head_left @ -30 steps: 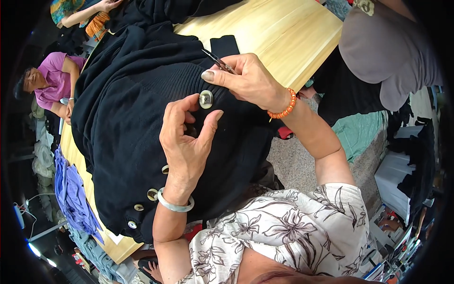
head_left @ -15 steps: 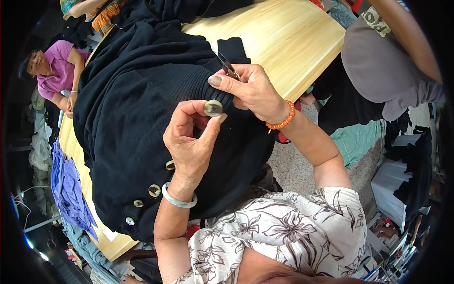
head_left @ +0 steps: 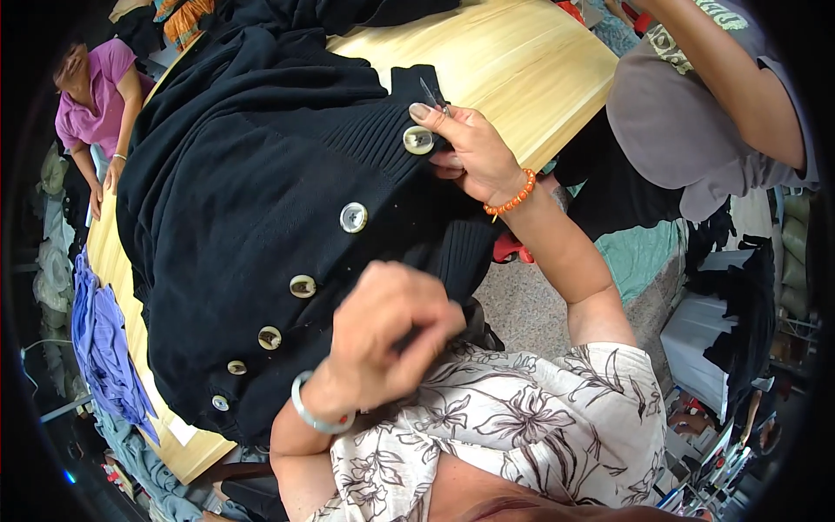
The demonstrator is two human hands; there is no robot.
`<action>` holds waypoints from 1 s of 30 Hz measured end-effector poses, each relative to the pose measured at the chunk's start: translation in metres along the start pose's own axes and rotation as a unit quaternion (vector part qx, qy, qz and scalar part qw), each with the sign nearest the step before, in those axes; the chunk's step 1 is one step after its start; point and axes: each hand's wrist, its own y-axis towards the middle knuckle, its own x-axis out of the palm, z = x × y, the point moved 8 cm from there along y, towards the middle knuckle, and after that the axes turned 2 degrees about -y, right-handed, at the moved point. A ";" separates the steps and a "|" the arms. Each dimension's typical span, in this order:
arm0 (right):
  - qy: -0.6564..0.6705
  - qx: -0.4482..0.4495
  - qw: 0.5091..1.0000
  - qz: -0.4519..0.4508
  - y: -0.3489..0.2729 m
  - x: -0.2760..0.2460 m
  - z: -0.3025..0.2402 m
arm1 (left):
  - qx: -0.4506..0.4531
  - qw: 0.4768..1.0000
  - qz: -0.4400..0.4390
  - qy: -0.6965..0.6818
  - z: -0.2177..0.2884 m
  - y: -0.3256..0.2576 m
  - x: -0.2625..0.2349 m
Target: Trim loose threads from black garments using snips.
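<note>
A black knitted cardigan [head_left: 261, 200] lies spread over the table, its row of large buttons running diagonally across it. My right hand [head_left: 477, 155] is closed at the ribbed upper end, holding small thread snips [head_left: 428, 94] with the points up and away from me. Beside its fingertips sits a horn-coloured button [head_left: 418, 139]; a paler button [head_left: 352, 217] lies lower down the row. Blurred by motion, my left hand [head_left: 391, 326] is above the cardigan's near edge. Its thumb and forefinger curl together, and whatever they pinch is too small or smeared to make out.
The wooden table [head_left: 496, 61] shows at the far right. Purple cloth [head_left: 111, 339] hangs over its left edge. A person in a pink top [head_left: 100, 96] is at the far left; another in a grey cap [head_left: 665, 113] is close on the right.
My left hand has let go of the button and moved down toward me, curled. The button row lies more exposed. My right hand still has the snips and shifted slightly.
</note>
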 end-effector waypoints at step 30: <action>-0.078 -0.041 0.996 0.031 0.001 -0.021 0.003 | -0.084 0.909 0.200 0.356 0.013 -0.038 -0.035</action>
